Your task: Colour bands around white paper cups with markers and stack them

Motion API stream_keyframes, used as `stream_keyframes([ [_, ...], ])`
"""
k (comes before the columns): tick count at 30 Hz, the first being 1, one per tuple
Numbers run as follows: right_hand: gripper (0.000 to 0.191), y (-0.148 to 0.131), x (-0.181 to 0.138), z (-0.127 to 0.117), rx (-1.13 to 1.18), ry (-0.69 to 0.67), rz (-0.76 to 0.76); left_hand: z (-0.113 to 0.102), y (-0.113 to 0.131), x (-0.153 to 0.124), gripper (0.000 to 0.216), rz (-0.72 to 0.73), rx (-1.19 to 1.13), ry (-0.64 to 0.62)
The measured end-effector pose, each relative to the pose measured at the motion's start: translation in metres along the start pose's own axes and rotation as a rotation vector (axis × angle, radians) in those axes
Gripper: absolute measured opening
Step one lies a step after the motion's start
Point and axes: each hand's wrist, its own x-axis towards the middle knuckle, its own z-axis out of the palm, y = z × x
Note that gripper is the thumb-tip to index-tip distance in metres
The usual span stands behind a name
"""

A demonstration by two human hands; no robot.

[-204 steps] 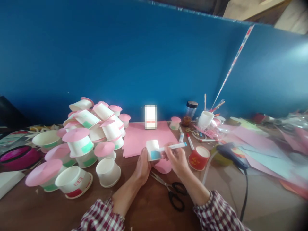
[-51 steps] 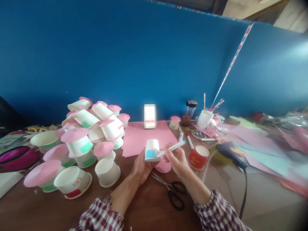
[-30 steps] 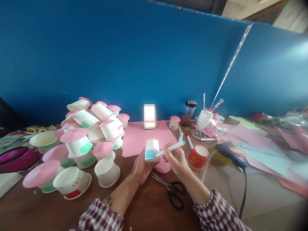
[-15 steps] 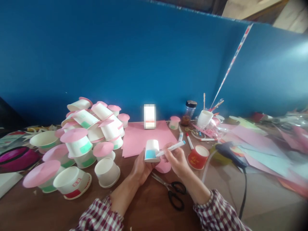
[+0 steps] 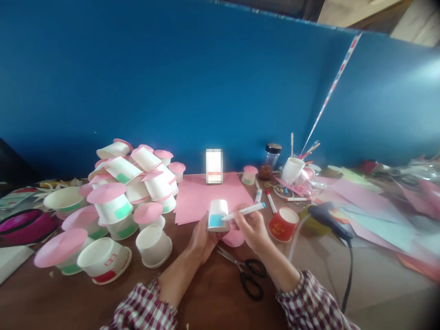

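My left hand [image 5: 202,238] grips a small white paper cup [image 5: 217,214], held upside down above the brown table. A blue patch covers part of the cup's side. My right hand [image 5: 250,225] pinches a white marker with a blue cap end [image 5: 244,211], its tip touching the blue patch. Under both hands lies a pink paper disc [image 5: 234,238], and black-handled scissors [image 5: 244,271] rest just in front of my wrists.
A heap of white cups with pink paper tops [image 5: 130,183] fills the left. A pink sheet [image 5: 199,195] lies behind my hands. To the right are a red cup [image 5: 283,224], loose markers [image 5: 271,201], a glue gun with cord [image 5: 330,220], a jar [image 5: 271,161] and coloured paper [image 5: 378,215].
The cup and marker stay in my hands throughout. The marker tip shifts slightly over the blue patch, and the cup has been turned a little since the earliest frame.
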Motion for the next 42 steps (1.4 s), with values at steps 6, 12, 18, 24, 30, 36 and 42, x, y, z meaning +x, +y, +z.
stream_keyframes([
  [6,0.019,0.0041,0.0003,-0.0009,0.012,-0.010,0.016,0.0007,0.0004,0.0003,0.031,0.005,0.038,0.011],
  [12,0.019,0.0035,0.0010,-0.0014,0.012,-0.008,0.018,0.0004,-0.0002,0.0014,0.035,-0.006,0.018,0.020],
  [18,0.020,-0.0030,0.0014,0.0005,-0.008,0.065,0.002,-0.0014,-0.0014,0.0011,0.037,0.007,0.006,-0.010],
  [24,0.018,-0.0039,0.0016,0.0006,-0.030,0.103,-0.008,-0.0021,-0.0021,0.0006,0.036,0.039,0.042,-0.030],
  [30,0.016,-0.0031,0.0012,0.0030,-0.013,0.088,-0.019,0.0018,-0.0030,-0.0007,0.041,0.079,0.107,-0.060],
  [36,0.017,-0.0048,0.0012,0.0039,-0.006,0.074,-0.037,0.0041,-0.0035,-0.0035,0.040,0.090,0.116,-0.049],
  [42,0.016,-0.0024,0.0018,0.0025,-0.013,0.107,-0.033,0.0046,-0.0033,-0.0035,0.041,0.097,0.112,-0.046],
])
